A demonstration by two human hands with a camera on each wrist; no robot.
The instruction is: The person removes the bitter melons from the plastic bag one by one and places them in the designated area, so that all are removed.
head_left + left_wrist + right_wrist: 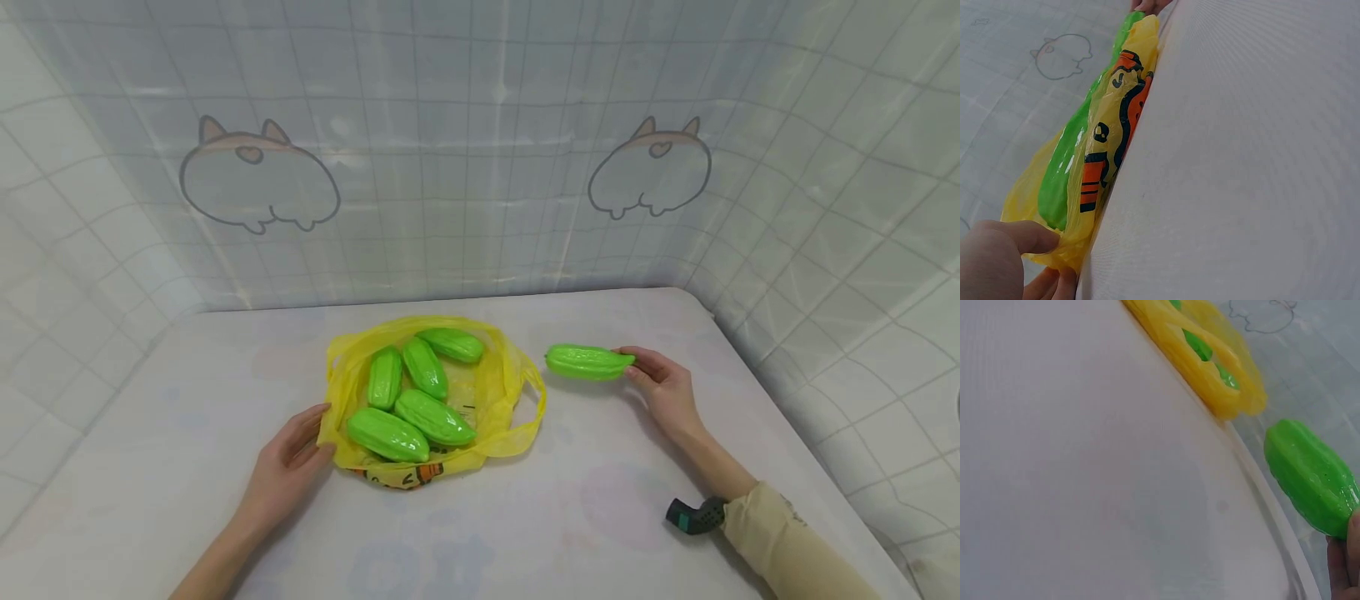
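In the head view a yellow plastic bag (pixel 497 392) lies spread with its mouth up, holding several shiny green bitter melons (pixel 435 417). My left hand (pixel 279 467) pinches the left edge of the bag between thumb and fingers; the left wrist view has the same grip at the bag's near corner. Right of the bag, my right hand (pixel 667 396) holds another bitter melon (pixel 587 362) by its narrow, pointed end. Its blunt end points left, towards the bag's looped handle (pixel 542 404). An orange and black print (pixel 1132 119) shows on the bag's side.
A white table (pixel 585 500) lies under everything. Behind it and at both sides stand grid-patterned curtains (pixel 465 167), with animal outlines on the back one. A dark device (pixel 697 517) is at the right wrist, by a beige sleeve (pixel 780 533).
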